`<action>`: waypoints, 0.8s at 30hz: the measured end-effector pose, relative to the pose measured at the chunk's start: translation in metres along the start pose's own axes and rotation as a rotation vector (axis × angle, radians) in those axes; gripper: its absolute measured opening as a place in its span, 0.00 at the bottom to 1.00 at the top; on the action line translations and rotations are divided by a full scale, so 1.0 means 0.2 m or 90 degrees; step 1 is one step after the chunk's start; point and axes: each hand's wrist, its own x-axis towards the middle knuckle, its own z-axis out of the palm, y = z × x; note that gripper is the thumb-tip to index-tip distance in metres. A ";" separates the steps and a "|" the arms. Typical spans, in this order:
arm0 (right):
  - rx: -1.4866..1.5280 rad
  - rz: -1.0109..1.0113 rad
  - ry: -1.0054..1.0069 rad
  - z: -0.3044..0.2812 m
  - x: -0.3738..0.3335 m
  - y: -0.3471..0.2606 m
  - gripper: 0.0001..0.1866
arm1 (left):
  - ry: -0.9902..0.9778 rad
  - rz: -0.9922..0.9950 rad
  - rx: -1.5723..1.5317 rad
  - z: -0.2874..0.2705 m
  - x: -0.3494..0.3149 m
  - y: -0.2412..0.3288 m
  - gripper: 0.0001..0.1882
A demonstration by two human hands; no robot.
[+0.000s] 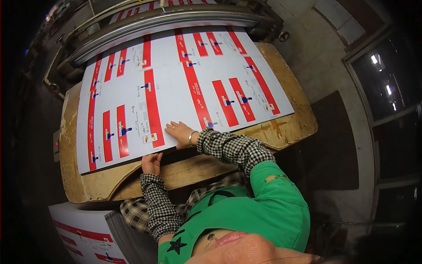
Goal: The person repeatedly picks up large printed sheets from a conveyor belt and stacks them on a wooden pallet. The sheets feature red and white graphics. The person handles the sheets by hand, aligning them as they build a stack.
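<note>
Worn wooden board [285,127] mid-frame, printed sheet [176,83] flat on it, long axis upper right to lower left, right hand [181,133] fingers spread flat on its lower edge, left hand [151,163] pinching that edge.

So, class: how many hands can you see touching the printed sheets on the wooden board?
2. The right hand lies flat on top of the printed sheets near their front edge. The left hand grips that front edge, just above the wooden board. No others show.

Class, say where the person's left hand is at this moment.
In the head view, the left hand grips the near edge of the printed sheets on the wooden board, just left of the right hand.
</note>
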 end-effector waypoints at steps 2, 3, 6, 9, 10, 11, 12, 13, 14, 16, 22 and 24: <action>-0.029 -0.011 -0.052 -0.05 0.03 0.01 0.28 | 0.060 -0.017 0.033 -0.01 0.00 -0.01 0.03; 0.067 -0.004 -0.031 -0.08 0.04 0.03 0.13 | 0.086 -0.002 0.040 -0.02 0.00 -0.02 0.05; 0.188 0.015 0.109 -0.14 0.05 0.07 0.13 | 0.057 0.019 -0.024 -0.05 0.01 -0.04 0.09; 0.177 -0.041 0.211 -0.12 0.01 0.07 0.10 | 0.044 0.015 -0.070 -0.06 0.03 -0.06 0.16; 0.174 -0.084 0.249 -0.11 0.00 0.06 0.09 | 0.057 0.009 -0.085 -0.06 0.03 -0.05 0.17; 0.196 -0.070 0.219 -0.08 -0.01 0.05 0.09 | 0.040 0.003 -0.091 -0.06 0.04 -0.05 0.19; 0.216 -0.072 0.208 -0.05 -0.03 0.05 0.09 | 0.084 -0.021 -0.091 -0.05 0.05 -0.04 0.18; 0.206 -0.076 0.188 -0.03 -0.04 0.05 0.10 | 0.069 -0.013 -0.045 -0.05 0.04 -0.03 0.17; 0.180 -0.038 0.128 0.00 -0.04 0.05 0.10 | 0.129 -0.040 0.027 -0.04 0.04 -0.02 0.16; 0.180 -0.053 0.137 0.04 -0.03 0.07 0.14 | 0.074 0.003 -0.039 -0.02 0.02 -0.03 0.11; 0.125 0.077 0.154 0.01 0.23 0.22 0.19 | 0.017 -0.030 -0.043 -0.01 0.00 -0.02 0.15; 0.179 0.246 0.162 -0.01 0.29 0.21 0.25 | -0.013 -0.039 -0.019 -0.01 0.01 -0.01 0.18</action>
